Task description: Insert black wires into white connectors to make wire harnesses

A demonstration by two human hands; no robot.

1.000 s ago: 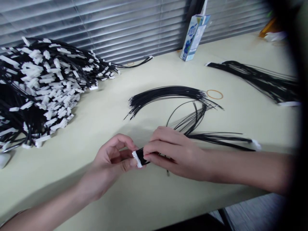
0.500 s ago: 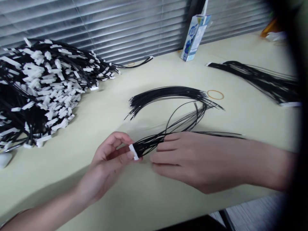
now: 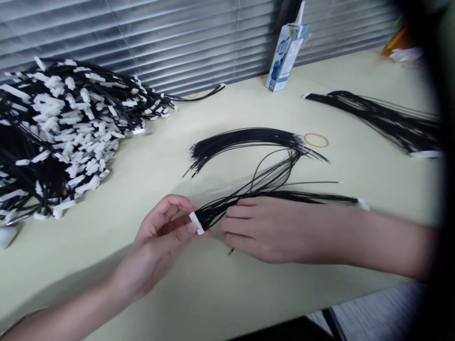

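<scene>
My left hand [image 3: 161,239] pinches a small white connector [image 3: 196,223] between thumb and fingers; several thin black wires [image 3: 249,192] run out of it to the right. My right hand [image 3: 263,229] lies just right of the connector, fingers curled around one black wire whose bare tip [image 3: 230,251] pokes out below the hand. The wire bundle passes behind my right hand and ends at another white connector [image 3: 363,204]. A loose fan of black wires [image 3: 245,138] lies on the cream table [image 3: 213,293] behind both hands.
A big heap of finished black harnesses with white connectors [image 3: 60,128] fills the left. Another black wire bundle [image 3: 384,118] lies at the right. A small blue-and-white carton [image 3: 286,52] stands by the window blinds. A rubber band [image 3: 316,140] lies near the loose wires.
My right hand drew back from the connector to the right, then came in again with a single wire. The left hand kept hold of the connector.
</scene>
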